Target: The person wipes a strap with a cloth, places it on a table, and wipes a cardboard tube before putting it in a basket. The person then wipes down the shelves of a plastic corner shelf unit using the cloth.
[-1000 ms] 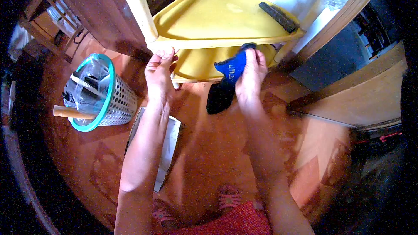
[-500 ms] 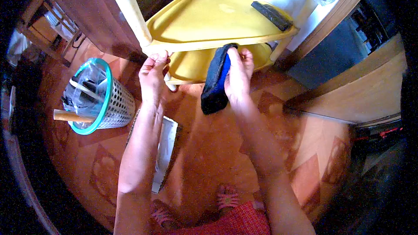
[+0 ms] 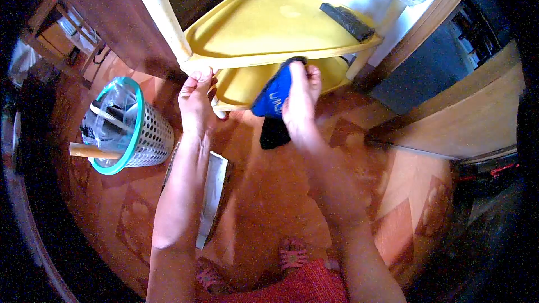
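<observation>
My left hand (image 3: 195, 96) is closed at the front corner of the yellow corner shelf (image 3: 247, 19), its thumb and fingers pinching the rim just below the pale post. In my right hand (image 3: 301, 95) is a black and blue cloth (image 3: 273, 96), gripped by its upper part against the shelf's front edge. Pale lettering shows on the cloth's blue side, and its black end hangs below. A lower yellow tier (image 3: 241, 87) lies behind both hands, partly hidden by the cloth.
On the upper tier lies a dark, long object (image 3: 348, 21). A perforated basket (image 3: 154, 140) with a teal rim stands at left, holding plastic bags and a brown tube. A flat white piece (image 3: 212, 196) rests on the floor. A wooden door (image 3: 449, 118) is at right.
The cloth has turned in my right hand, so more of its blue lettered side shows. My right hand has shifted slightly left. My left hand stays at the shelf corner.
</observation>
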A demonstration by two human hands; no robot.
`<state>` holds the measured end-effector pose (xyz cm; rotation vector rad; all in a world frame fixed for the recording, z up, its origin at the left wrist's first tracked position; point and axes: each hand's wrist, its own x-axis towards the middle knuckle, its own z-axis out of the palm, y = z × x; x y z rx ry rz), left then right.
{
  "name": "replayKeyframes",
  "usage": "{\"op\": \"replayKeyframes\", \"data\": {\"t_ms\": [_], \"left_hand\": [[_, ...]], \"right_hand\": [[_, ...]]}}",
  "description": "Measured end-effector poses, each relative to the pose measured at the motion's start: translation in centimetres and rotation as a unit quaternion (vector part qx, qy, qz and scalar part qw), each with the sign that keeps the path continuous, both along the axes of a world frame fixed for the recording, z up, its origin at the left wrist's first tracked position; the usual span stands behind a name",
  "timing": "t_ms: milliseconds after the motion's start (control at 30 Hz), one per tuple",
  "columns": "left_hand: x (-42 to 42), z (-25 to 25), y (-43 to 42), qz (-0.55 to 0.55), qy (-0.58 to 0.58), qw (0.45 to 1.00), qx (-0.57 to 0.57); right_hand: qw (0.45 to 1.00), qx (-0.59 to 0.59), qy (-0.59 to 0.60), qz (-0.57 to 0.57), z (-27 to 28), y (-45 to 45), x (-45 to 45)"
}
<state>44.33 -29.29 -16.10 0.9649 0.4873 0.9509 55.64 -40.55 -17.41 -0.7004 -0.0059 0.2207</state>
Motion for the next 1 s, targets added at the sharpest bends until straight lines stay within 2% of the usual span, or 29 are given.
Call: {"op": "replayKeyframes", "data": {"t_ms": [33, 133, 200, 233, 267, 333, 400, 467, 533, 567, 600, 667, 700, 833, 1000], "left_hand": [[-0.2, 0.0, 0.3, 0.002, 0.027, 1.000, 0.010], [-0.4, 0.9, -0.4, -0.026, 0.005, 0.999, 0.020], [-0.4, 1.0, -0.5, -0.027, 0.006, 1.000, 0.009], [-0.4, 1.1, -0.4, -0.027, 0.006, 1.000, -0.001], [-0.4, 0.8, -0.2, -0.025, 0.005, 1.000, -0.002], [-0.2, 0.6, -0.1, 0.004, 0.033, 0.999, 0.003], [-0.2, 0.4, -0.3, 0.000, 0.027, 1.000, -0.012], [-0.1, 0.1, 0.0, 0.004, 0.036, 0.999, -0.008], [-0.4, 0.1, 0.5, 0.002, 0.044, 0.999, -0.006], [-0.4, 0.0, 0.7, -0.010, 0.039, 0.999, 0.020], [-0.4, -0.2, 1.0, -0.023, 0.033, 0.998, 0.045], [-0.3, -0.4, 1.1, -0.031, 0.024, 0.998, 0.039], [-0.2, 0.0, 0.5, -0.015, 0.036, 0.999, 0.011], [-0.2, 0.3, -0.1, 0.000, 0.031, 0.999, -0.016], [-1.0, 1.0, 0.5, -0.053, -0.013, 0.998, -0.031]], "right_hand": [[1.000, -0.003, -0.021, 0.018, -0.5, 0.9, -0.3], [0.996, -0.010, -0.075, 0.038, -0.6, 0.8, -0.2], [1.000, -0.004, -0.020, -0.007, 0.3, -0.4, -0.1], [0.998, -0.015, -0.032, -0.057, -0.1, -0.6, 1.1], [0.998, -0.002, -0.021, -0.058, -0.2, -0.8, 1.2], [0.999, 0.020, 0.004, -0.033, 1.2, -0.6, -0.5], [0.999, -0.030, 0.008, 0.026, 0.2, 1.5, -1.6], [1.000, -0.010, 0.003, 0.022, 0.5, 3.9, -4.1], [0.996, 0.000, -0.079, 0.040, 0.8, 5.2, -4.7], [0.997, 0.022, -0.058, 0.054, 0.9, 5.1, -4.7], [0.995, 0.029, -0.093, 0.030, -0.3, 5.2, -4.0], [0.998, 0.000, -0.064, 0.025, -0.6, 3.4, -3.1], [0.998, 0.039, -0.034, 0.022, -0.4, 2.5, -2.4], [0.981, -0.042, -0.188, 0.012, -1.6, 3.6, -3.4], [0.994, 0.015, -0.088, 0.069, 0.7, 6.0, -6.3]]}}
